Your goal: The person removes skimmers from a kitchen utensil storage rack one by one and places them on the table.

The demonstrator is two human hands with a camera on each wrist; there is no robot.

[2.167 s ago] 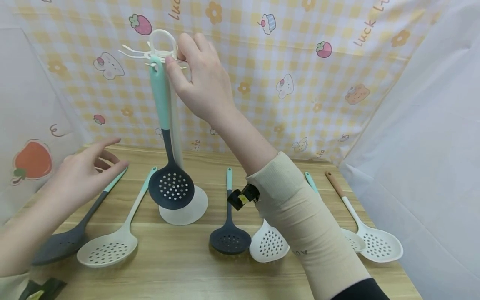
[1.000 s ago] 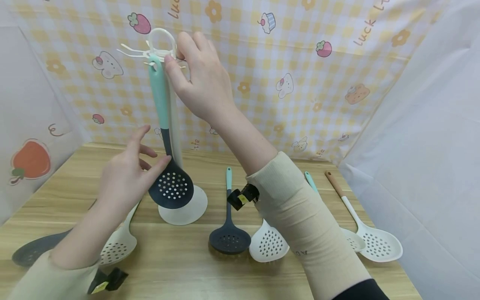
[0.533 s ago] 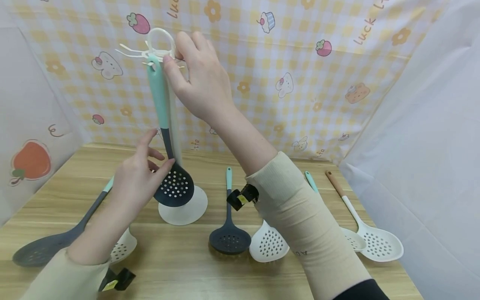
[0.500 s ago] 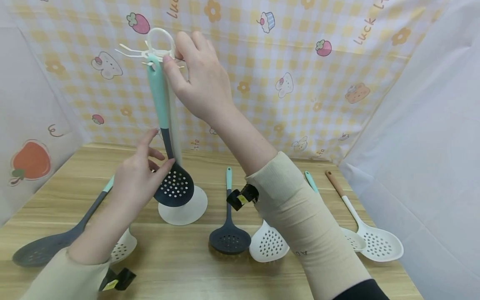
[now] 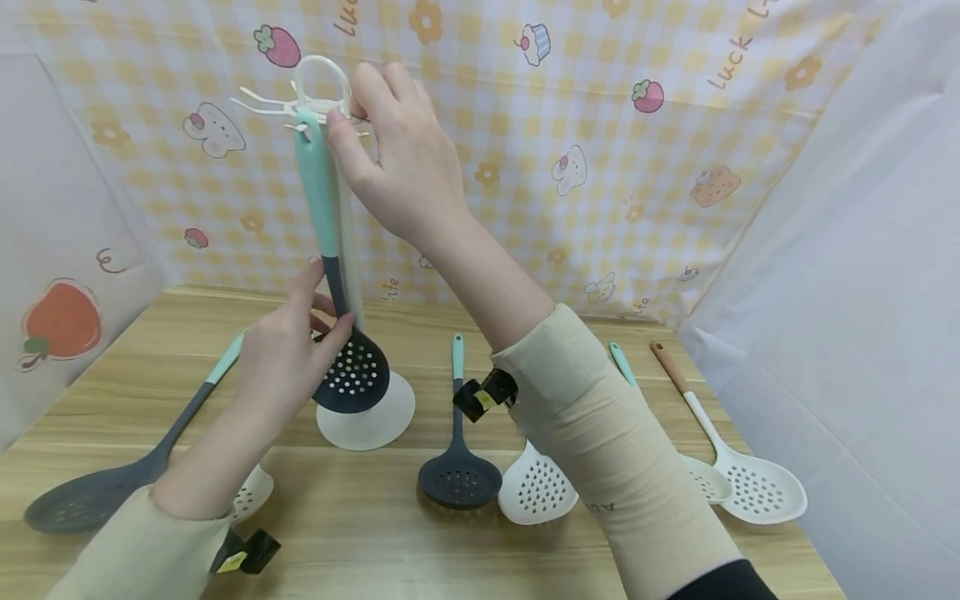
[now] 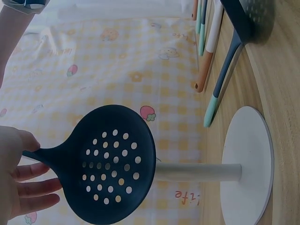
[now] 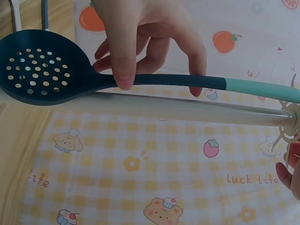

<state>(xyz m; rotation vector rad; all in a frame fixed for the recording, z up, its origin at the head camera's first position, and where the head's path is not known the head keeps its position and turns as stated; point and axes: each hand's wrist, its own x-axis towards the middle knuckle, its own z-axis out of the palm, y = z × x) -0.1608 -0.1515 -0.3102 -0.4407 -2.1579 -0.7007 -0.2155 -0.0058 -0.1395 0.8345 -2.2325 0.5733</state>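
A dark skimmer [image 5: 358,362] with a mint handle hangs from a hook of the white utensil rack [image 5: 349,275], its handle end at the top. My left hand [image 5: 288,350] holds its dark neck, thumb in front and fingers behind. The left wrist view shows the skimmer's perforated bowl [image 6: 110,164] with the left hand [image 6: 14,168] at its neck. In the right wrist view, the thumb [image 7: 124,77] lies on the neck. My right hand [image 5: 408,154] grips the rack's top among the hooks; part of its grasp is hidden.
On the wooden table lie a dark turner [image 5: 105,492] and a partly covered white skimmer [image 5: 253,492] at left. Right of the rack's round base [image 5: 375,425] lie a dark skimmer [image 5: 459,479], a white one [image 5: 538,487] and a wooden-handled white one [image 5: 757,490]. A patterned cloth [image 5: 600,167] hangs behind.
My left hand has come rightward from above the table to the hanging skimmer's neck and closed on it. The skimmer's bowl has shifted slightly. My right hand stays at the rack's top.
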